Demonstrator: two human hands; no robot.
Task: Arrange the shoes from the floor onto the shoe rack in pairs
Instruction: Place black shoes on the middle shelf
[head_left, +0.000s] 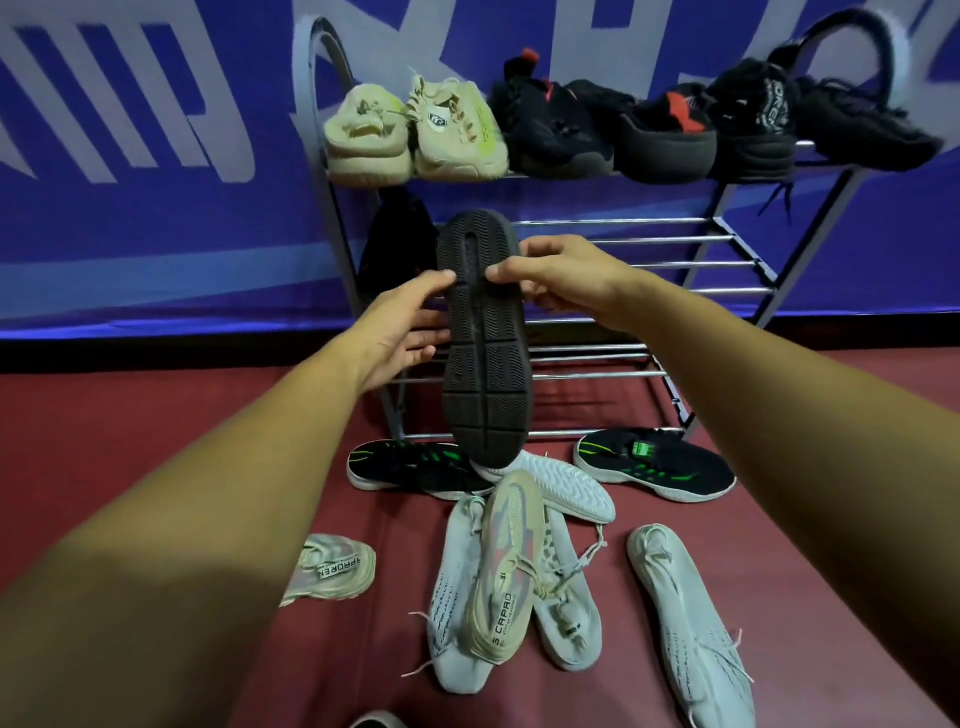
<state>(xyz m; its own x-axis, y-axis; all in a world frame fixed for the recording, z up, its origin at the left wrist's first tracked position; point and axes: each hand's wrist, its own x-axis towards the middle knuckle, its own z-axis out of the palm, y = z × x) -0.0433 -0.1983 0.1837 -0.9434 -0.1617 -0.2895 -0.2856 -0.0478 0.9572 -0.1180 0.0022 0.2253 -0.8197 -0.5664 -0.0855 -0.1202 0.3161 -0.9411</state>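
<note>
The left hand (410, 322) and right hand (561, 275) are each pinching an edge of the black, ribbed-rubber-soled shoe (485, 332), holding it upright before the grey metal-tube shoe rack (727, 239), where so light a grip is risking a drop onto the near pile of pale knitted shoes (519, 571).

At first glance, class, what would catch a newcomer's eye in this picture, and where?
The black shoe, sole toward the camera, is gripped mid-frame by the left hand and right hand before the shoe rack. Beige shoes and dark shoes fill its top shelf; pale shoes lie scattered on the red floor below.
</note>
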